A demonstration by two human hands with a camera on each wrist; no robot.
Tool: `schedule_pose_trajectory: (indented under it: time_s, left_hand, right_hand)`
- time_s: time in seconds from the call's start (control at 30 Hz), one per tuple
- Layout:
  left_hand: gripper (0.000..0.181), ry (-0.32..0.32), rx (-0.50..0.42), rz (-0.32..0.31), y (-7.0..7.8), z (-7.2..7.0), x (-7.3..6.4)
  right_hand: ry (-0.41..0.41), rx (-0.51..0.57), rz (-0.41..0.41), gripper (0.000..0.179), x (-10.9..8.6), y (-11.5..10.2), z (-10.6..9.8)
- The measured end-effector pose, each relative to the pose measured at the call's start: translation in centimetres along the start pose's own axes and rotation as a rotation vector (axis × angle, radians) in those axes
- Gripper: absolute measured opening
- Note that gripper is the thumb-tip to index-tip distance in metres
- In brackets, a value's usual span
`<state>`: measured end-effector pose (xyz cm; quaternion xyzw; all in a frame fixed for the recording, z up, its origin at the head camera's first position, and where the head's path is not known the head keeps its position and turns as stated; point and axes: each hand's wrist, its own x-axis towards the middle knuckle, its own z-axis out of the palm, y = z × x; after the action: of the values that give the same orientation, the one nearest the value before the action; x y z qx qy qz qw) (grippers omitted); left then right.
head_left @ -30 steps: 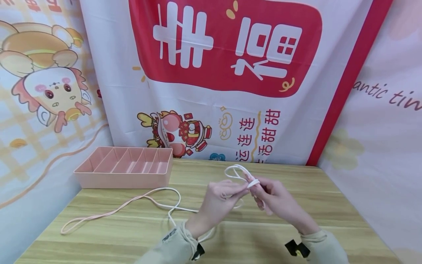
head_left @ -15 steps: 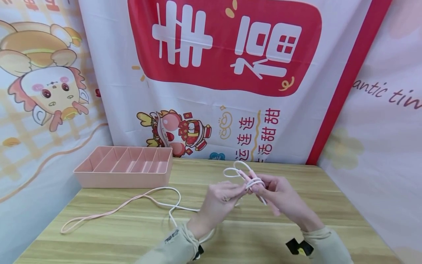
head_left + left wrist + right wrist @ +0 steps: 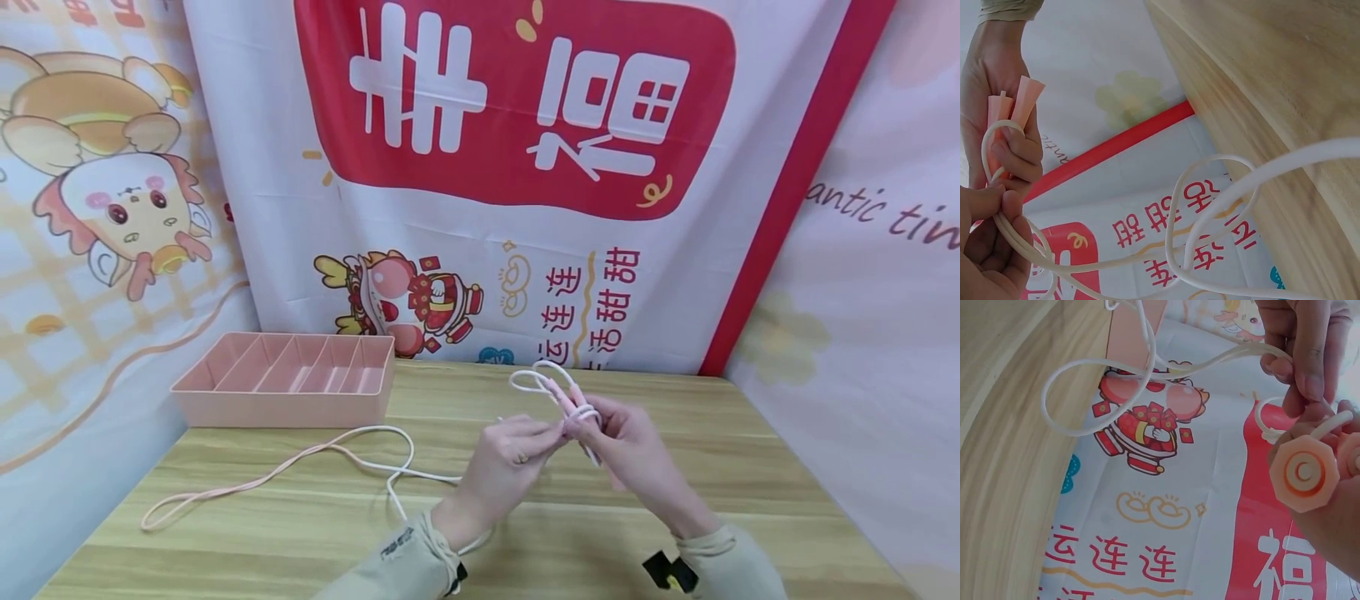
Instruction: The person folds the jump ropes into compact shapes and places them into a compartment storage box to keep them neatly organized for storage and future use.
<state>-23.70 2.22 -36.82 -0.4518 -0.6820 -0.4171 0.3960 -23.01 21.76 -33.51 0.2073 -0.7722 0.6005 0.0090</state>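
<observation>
My right hand (image 3: 637, 446) grips the two pink handles (image 3: 1027, 100) of a jump rope side by side. White cord (image 3: 583, 412) is wound around these handles, and two cord loops (image 3: 551, 367) stick out beyond them. Close against it, my left hand (image 3: 502, 462) pinches strands of the white cord between thumb and fingers, as the left wrist view shows. From there the rope (image 3: 401, 471) trails left over the table, turning pink toward a bend at the far left. In the right wrist view a hollow handle end (image 3: 1305, 474) faces the camera.
A pink box (image 3: 277, 408) with several compartments stands at the back left of the wooden table (image 3: 600, 550). Behind it hangs a red and white printed cloth (image 3: 517, 200). Printed cloths also cover the left and right sides.
A second ago the handles were mostly hidden; now they are tilted so that their pink ends and the cord turns around them show. Both hands have stayed nearly in place.
</observation>
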Motion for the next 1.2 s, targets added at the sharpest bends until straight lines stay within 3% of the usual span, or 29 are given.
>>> schedule_pose_trajectory:
  time_s: [0.17, 0.4, 0.67, 0.83, 0.97, 1.2]
  left_hand:
    - [0.024, -0.037, 0.016, 0.012, -0.3, 0.0, -0.2]
    - [0.019, -0.100, -0.166, -0.112, -1.5, -0.1, -0.3]
    - [0.020, -0.143, -0.162, -0.054, -1.4, -0.3, -0.1]
    - [0.019, -0.201, -0.143, 0.001, -1.4, -0.5, 0.0]
    - [0.017, -0.280, -0.262, -0.101, -1.7, -1.0, 0.0]
    - [0.019, -0.510, -0.430, -0.378, -3.8, -2.7, -0.2]
  right_hand:
    - [0.014, -0.040, -0.004, 0.034, -0.1, 0.2, 0.1]
    - [-0.024, -0.023, -0.073, 0.041, 0.1, 0.5, -0.4]
    - [-0.006, -0.102, -0.138, 0.027, 0.0, 0.3, -0.2]
    - [0.021, -0.153, -0.155, 0.024, -0.1, 0.0, 0.1]
    - [0.008, -0.166, -0.173, 0.020, -0.2, 0.0, 0.2]
    - [-0.074, -0.169, -0.220, 0.030, -0.4, -0.2, -0.3]
